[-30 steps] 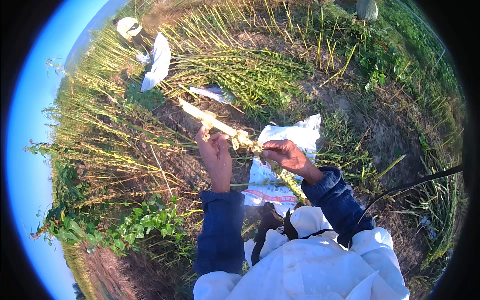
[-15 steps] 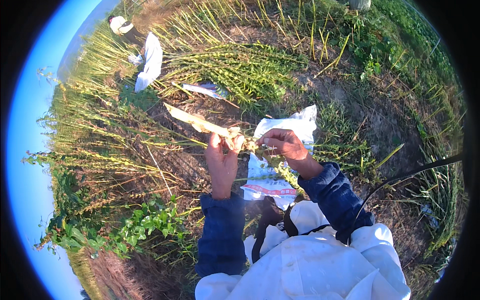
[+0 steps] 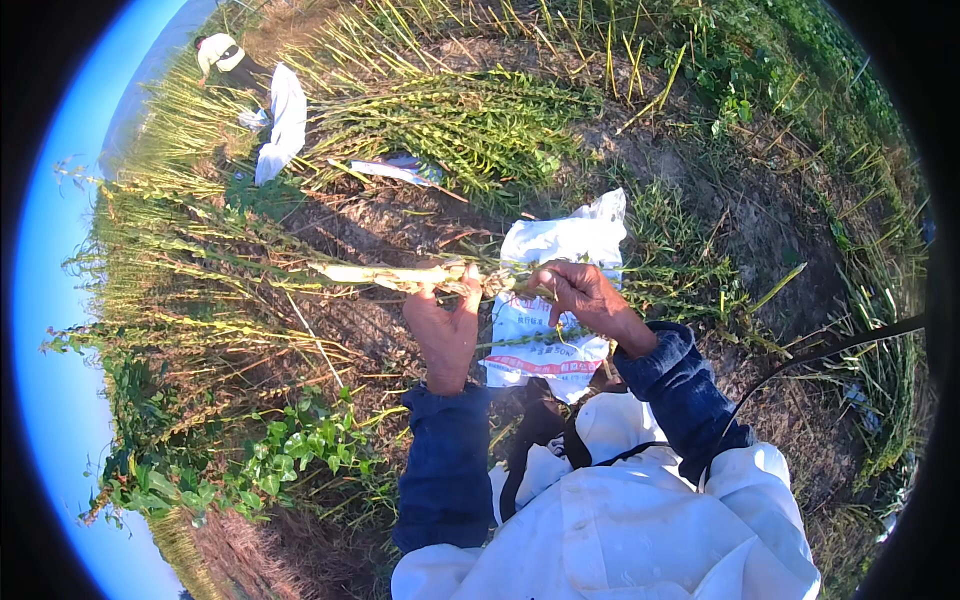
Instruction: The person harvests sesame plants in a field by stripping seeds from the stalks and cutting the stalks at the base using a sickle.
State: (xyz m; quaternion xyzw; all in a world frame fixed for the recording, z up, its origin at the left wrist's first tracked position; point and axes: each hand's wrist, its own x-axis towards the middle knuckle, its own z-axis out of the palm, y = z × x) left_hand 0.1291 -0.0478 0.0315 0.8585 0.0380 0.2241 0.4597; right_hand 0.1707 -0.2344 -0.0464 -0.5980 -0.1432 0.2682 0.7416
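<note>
In front of me my left hand (image 3: 445, 335) is closed on a long, pale, dry plant stalk (image 3: 390, 276) with ragged, husk-like bits along it. The stalk lies nearly level, its free end pointing left, and the thumb and fingers grip it near its right end. My right hand (image 3: 585, 297) is just to the right, fingers bent in a pinch near thin green stems; what lies between the fingertips is too small to make out. Below both hands a white woven sack (image 3: 560, 240) with red and blue print lies flat on the ground, with a leafy stem across it.
Tall yellow-green stalks (image 3: 210, 260) stand and lean on the left; cut ones lie in a heap (image 3: 470, 125) beyond. A white sack (image 3: 284, 125) stands far left, near a bending person (image 3: 225, 58). Broad-leaved vines (image 3: 290, 455) grow near left. White cloth (image 3: 640, 510) covers my front.
The pale stalk has swung from slanting up leftward to nearly level. My left hand has shifted slightly left, my right slightly right. The view has shifted a little.
</note>
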